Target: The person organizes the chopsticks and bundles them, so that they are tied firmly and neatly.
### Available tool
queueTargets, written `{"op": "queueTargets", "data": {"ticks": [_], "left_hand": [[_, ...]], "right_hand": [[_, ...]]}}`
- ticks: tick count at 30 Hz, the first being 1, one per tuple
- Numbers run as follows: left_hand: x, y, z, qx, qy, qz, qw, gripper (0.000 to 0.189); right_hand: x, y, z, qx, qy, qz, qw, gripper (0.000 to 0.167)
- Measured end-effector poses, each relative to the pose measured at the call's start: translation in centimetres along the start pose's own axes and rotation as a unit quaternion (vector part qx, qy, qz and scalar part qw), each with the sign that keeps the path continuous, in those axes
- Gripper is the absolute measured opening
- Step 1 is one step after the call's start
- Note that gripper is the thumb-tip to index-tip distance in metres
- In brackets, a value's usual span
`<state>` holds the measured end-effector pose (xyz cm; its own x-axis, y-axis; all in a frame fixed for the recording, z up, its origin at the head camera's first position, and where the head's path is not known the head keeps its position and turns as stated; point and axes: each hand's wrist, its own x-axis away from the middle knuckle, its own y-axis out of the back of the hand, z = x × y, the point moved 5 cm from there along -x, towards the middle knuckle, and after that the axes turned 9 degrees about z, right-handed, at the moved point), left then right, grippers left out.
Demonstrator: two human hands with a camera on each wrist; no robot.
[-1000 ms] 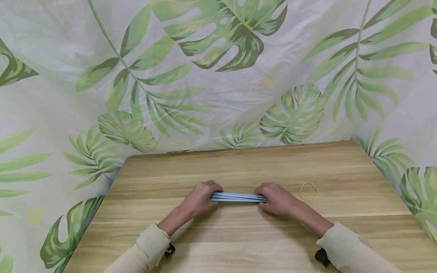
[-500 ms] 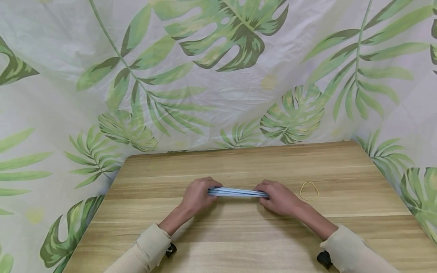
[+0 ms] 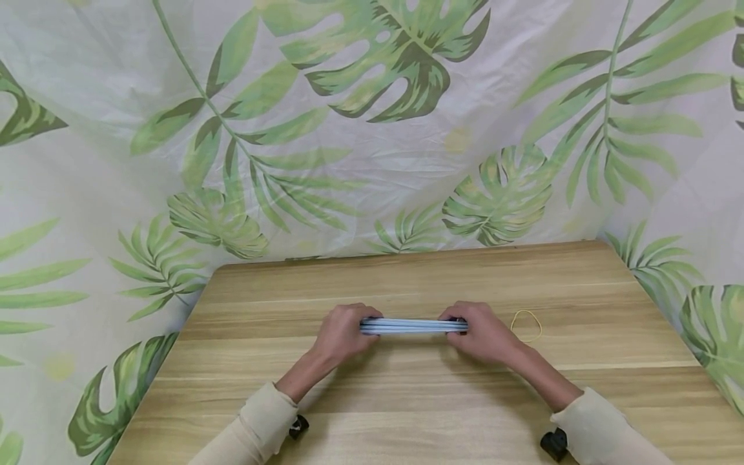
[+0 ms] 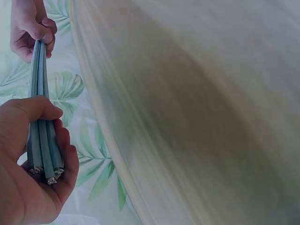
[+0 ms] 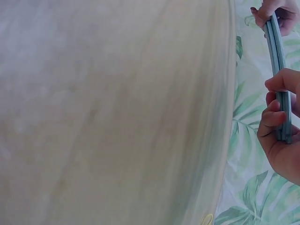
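Note:
A bundle of thin blue sticks (image 3: 413, 326) is held level above the table, in the middle of the head view. My left hand (image 3: 344, 332) grips its left end, thumb and fingers curled round it. The other end is in the grip of my right hand (image 3: 484, 332). In the left wrist view the blue sticks (image 4: 46, 145) show rough, silvery tips near the left palm. In the right wrist view the right hand (image 5: 283, 117) wraps the blue sticks (image 5: 275, 47) near their lower end. What the sticks are exactly is too small to tell.
A yellow rubber band (image 3: 526, 326) lies on the wooden table (image 3: 418, 400) to the right of my right hand. Behind the table hangs a leaf-patterned cloth (image 3: 372, 168). Black wrist cameras (image 3: 554, 444) sit below the rolled sleeves.
Both hands keep their grip on the blue sticks. The bundle rises slightly, tilts, then levels and shifts a little to the right. The right hand ends nearer the rubber band, which stays put.

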<state>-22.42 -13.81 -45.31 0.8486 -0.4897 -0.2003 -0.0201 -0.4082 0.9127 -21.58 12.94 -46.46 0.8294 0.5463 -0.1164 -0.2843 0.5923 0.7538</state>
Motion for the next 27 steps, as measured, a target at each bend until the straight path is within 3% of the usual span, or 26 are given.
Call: {"op": "queueTargets", "data": {"ticks": [6, 14, 18, 24, 27], "left_hand": [[-0.3, 0.0, -0.7, -0.007, -0.013, -0.018, 0.9997, 0.018], [-1.1, 0.1, -2.0, -0.019, -0.074, -0.029, 0.9966, 0.016], [-1.6, 0.4, -2.5, -0.023, -0.100, -0.012, 0.9947, 0.017], [-2.3, 0.5, -3.2, -0.036, -0.109, 0.031, 0.9929, 0.016], [-2.7, 0.6, -3.6, -0.043, -0.118, 0.028, 0.9917, 0.015]], "right_hand": [[0.3, 0.6, -0.2, -0.005, -0.012, -0.014, 0.9998, 0.020], [0.5, 1.4, -0.1, -0.011, -0.013, -0.045, 0.9989, 0.020], [0.7, 1.7, 0.1, -0.024, -0.019, -0.060, 0.9978, 0.023], [1.1, 2.2, 0.4, -0.050, -0.019, -0.077, 0.9956, 0.027], [1.2, 2.5, 0.4, -0.052, -0.022, -0.079, 0.9953, 0.028]]}}
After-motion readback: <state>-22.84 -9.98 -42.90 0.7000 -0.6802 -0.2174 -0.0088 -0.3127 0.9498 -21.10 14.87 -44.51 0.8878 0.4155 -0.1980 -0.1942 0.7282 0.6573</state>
